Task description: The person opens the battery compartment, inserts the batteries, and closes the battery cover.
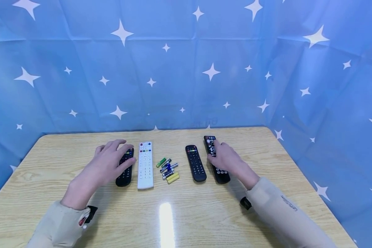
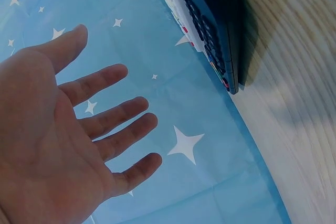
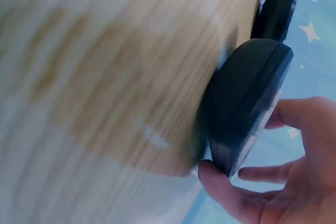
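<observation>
My left hand (image 1: pixel 110 162) hovers over the leftmost black remote control (image 1: pixel 124 175), fingers spread; the left wrist view shows the palm (image 2: pixel 58 140) with nothing in it. My right hand (image 1: pixel 229 160) grips the rightmost black remote control (image 1: pixel 222 176), which lies face up on the table. Its thumb crosses the buttons to the left edge and its fingers are along the right side. In the right wrist view a fingertip (image 3: pixel 212 174) is at this remote's (image 3: pixel 241 93) lower edge; the thumb's tip is hidden.
A white remote control (image 1: pixel 145 168) lies right of the leftmost one. Several small batteries, green, blue and yellow (image 1: pixel 173 178), are grouped mid-table. Another black remote control (image 1: pixel 195 163) lies left of my right hand. A blue star-patterned cloth (image 1: pixel 179 93) hangs behind the wooden table (image 1: pixel 127 217).
</observation>
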`<action>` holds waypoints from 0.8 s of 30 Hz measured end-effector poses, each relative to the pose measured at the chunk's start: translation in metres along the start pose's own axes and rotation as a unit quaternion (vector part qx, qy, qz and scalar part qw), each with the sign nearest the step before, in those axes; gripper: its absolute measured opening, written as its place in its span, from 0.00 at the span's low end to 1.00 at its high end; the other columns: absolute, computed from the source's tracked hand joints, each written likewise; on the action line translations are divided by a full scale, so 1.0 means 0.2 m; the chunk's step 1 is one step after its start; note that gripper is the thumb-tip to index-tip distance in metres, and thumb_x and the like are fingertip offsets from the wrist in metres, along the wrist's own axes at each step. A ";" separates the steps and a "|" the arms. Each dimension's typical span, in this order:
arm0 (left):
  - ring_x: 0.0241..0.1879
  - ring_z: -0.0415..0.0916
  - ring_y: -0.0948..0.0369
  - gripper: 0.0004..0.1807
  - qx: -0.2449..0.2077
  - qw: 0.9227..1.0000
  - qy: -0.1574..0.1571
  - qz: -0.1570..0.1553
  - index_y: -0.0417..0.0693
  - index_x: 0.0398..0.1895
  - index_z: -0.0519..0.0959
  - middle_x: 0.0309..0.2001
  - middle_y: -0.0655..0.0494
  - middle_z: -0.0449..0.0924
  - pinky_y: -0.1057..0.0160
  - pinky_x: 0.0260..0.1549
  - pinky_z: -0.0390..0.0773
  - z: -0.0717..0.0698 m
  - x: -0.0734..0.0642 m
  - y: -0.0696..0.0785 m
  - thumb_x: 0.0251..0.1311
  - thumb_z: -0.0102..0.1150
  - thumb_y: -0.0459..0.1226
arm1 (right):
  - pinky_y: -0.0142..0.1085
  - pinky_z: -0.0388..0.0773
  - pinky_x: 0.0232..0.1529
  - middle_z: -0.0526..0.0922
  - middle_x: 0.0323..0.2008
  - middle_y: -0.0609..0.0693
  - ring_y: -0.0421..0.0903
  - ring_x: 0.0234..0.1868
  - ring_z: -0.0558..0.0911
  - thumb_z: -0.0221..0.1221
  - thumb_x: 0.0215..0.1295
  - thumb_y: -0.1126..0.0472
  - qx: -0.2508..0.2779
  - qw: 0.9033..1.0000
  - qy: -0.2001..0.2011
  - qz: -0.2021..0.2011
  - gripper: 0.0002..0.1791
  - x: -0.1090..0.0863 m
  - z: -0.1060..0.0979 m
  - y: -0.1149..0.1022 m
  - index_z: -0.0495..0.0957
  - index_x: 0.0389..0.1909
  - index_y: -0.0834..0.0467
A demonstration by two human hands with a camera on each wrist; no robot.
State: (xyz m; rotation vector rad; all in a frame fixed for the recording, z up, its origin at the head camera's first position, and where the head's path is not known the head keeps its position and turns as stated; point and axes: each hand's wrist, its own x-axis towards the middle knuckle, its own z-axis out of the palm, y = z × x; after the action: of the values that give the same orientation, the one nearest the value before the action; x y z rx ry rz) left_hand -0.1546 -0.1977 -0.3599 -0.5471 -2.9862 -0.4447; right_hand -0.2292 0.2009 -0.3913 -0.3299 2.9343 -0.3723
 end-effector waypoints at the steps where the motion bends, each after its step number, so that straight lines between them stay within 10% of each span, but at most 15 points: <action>1: 0.69 0.61 0.35 0.28 0.000 1.000 -0.001 0.001 0.43 0.69 0.73 0.69 0.33 0.66 0.26 0.60 0.57 0.00 0.00 0.00 0.75 0.56 0.50 | 0.58 0.79 0.54 0.72 0.60 0.77 0.69 0.56 0.78 0.56 0.75 0.51 0.004 1.000 0.002 0.000 0.41 0.00 0.00 0.00 0.53 0.77 0.71; 11: 0.69 0.61 0.35 0.29 -0.004 1.000 -0.003 0.010 0.43 0.70 0.73 0.70 0.33 0.65 0.26 0.61 0.57 0.00 0.00 0.02 0.75 0.55 0.51 | 0.54 0.80 0.44 0.73 0.58 0.77 0.63 0.47 0.81 0.56 0.71 0.51 0.028 0.999 0.030 -0.014 0.45 -0.02 -0.05 -0.01 0.47 0.79 0.70; 24: 0.69 0.63 0.37 0.26 0.001 1.000 0.001 0.023 0.46 0.67 0.76 0.69 0.36 0.67 0.27 0.60 0.60 0.03 0.02 0.04 0.75 0.55 0.52 | 0.60 0.77 0.55 0.67 0.65 0.78 0.68 0.59 0.76 0.54 0.68 0.50 0.067 0.994 0.073 -0.042 0.48 -0.03 -0.06 -0.07 0.44 0.80 0.66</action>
State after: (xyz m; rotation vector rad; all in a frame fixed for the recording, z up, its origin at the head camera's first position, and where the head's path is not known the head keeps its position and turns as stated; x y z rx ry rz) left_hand -0.1553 -0.1888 -0.3624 -0.6135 -2.9643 -0.4393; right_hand -0.2225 0.1928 -0.3746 -0.4259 3.0224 -0.6264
